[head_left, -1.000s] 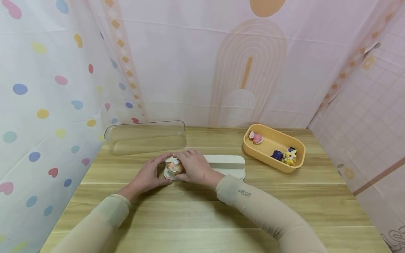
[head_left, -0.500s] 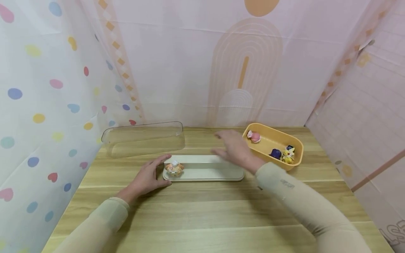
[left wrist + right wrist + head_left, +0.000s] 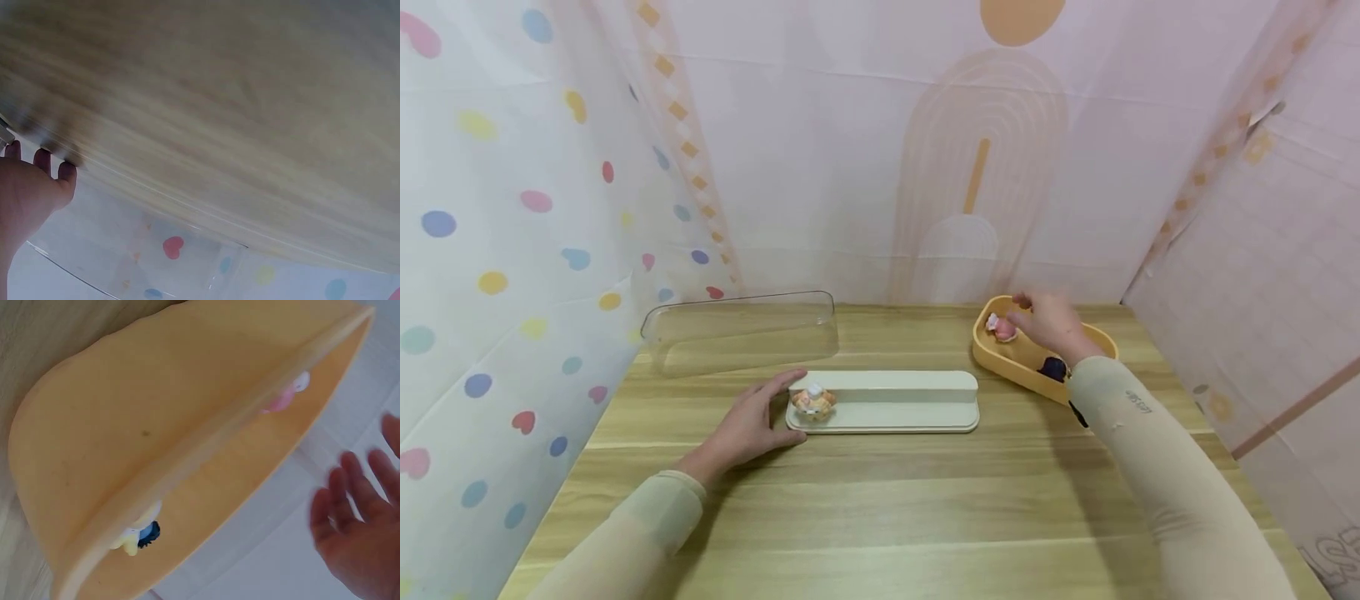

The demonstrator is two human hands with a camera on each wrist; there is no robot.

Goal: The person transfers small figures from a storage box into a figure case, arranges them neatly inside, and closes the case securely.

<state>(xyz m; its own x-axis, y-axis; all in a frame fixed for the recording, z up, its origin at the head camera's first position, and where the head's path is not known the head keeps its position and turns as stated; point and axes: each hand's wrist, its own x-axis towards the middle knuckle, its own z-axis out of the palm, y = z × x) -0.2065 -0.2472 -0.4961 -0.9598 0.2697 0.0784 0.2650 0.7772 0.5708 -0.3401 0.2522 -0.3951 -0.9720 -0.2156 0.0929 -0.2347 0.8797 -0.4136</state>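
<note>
My left hand (image 3: 747, 429) holds the left end of a long white stepped display base (image 3: 895, 415), thumb at its front edge and index finger at its back. On that end sits a small orange-and-white figurine (image 3: 814, 402). My right hand (image 3: 1051, 323) hovers over a yellow tray (image 3: 1015, 369), fingers apart and holding nothing; the right wrist view also shows it clear of the rim. In the tray lie a pink figurine (image 3: 1002, 327), a dark blue one (image 3: 1054, 368) and a yellow one (image 3: 131, 537), partly hidden by the tray wall.
A clear plastic cover (image 3: 741, 333) stands behind the base at the back left. Patterned curtains (image 3: 820, 167) close off the back and sides of the wooden table (image 3: 880, 508).
My right hand has let go of the orange-and-white figurine on the base and moved right, over the yellow tray. My left hand has stayed at the base's left end.
</note>
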